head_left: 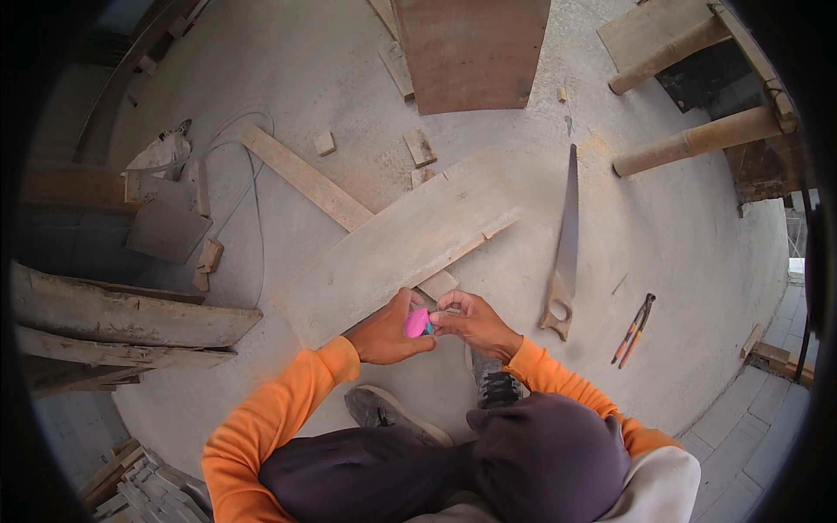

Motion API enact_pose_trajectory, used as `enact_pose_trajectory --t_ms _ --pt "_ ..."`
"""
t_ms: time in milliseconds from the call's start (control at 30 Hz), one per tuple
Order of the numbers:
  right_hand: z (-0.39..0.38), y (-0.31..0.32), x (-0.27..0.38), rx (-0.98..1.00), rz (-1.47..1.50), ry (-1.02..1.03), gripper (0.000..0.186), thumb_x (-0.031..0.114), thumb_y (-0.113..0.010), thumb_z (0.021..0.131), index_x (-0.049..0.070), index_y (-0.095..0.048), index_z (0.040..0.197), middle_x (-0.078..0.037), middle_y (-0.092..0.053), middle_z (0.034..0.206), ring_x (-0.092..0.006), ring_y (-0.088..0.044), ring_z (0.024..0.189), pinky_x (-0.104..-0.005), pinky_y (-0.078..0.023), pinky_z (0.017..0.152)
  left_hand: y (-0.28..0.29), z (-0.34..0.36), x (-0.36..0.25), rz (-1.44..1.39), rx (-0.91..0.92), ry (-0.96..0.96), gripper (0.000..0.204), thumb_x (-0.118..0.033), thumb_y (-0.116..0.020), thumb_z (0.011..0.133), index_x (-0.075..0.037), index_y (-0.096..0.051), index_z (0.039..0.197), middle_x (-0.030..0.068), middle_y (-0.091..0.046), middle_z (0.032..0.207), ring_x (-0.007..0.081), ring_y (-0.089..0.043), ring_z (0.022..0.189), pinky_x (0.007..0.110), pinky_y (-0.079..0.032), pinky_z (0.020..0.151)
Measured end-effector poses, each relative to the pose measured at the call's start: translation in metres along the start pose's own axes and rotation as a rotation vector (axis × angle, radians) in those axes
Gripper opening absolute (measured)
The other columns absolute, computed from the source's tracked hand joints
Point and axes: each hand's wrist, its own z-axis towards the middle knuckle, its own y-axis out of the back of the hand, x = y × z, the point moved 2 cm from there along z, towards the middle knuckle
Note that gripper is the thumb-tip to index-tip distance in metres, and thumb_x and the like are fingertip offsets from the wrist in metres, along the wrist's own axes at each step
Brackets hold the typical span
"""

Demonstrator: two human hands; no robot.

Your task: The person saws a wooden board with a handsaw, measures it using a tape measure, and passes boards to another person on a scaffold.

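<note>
My left hand [388,329] is closed around a small, rounded, bright pink object [417,322] with a teal part at its side. I cannot make out its kind. The fingers of my right hand [475,324] pinch at its teal edge, and what exactly they grip is too small to tell. Both hands are close together above the near edge of a wide, dusty board [375,248] lying slantwise on the floor. A long narrow plank [305,177] passes under that board.
To the right lie a handsaw [567,253] with a wooden handle and pincers [634,331] with orange-red grips. A brown panel [471,57] stands ahead. Small wood offcuts [419,148] and a grey cable [260,209] are on the floor. Boards [139,318] jut in from the left.
</note>
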Motion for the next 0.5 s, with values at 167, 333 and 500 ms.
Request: enact_pose_trajectory --t_ms 167,333,500 --pt "0.006 0.021 0.016 -0.247 0.188 0.204 0.022 0.007 -0.071 0.095 0.002 -0.054 0.108 -0.007 -0.067 0.099 -0.0149 -0.067 0.091 -0.0297 -0.057 0.083 0.025 -0.004 0.006 0.07 -0.061 0.187 0.059 -0.033 -0.074 0.084 -0.003 -0.046 0.126 0.0187 -0.057 0.111 0.0285 -0.059 0.102 0.038 -0.048 0.089" --pt "0.022 0.055 0.098 -0.471 -0.003 0.383 0.025 0.008 -0.074 0.093 0.0 -0.057 0.11 -0.008 -0.07 0.095 -0.0144 -0.068 0.087 -0.0288 -0.058 0.078 0.068 -0.015 0.035 0.024 -0.198 0.214 0.043 -0.027 -0.07 0.085 -0.006 -0.059 0.122 0.0139 -0.067 0.105 0.0261 -0.063 0.1 0.037 -0.05 0.09" --pt "0.053 0.097 0.161 -0.638 -0.293 0.473 0.027 0.012 -0.078 0.089 -0.002 -0.066 0.107 -0.007 -0.069 0.093 -0.0138 -0.063 0.084 -0.027 -0.051 0.074 0.085 -0.001 0.048 0.082 -0.319 0.282 0.044 -0.034 -0.066 0.086 -0.004 -0.068 0.118 0.015 -0.072 0.099 0.0263 -0.067 0.091 0.035 -0.052 0.086"
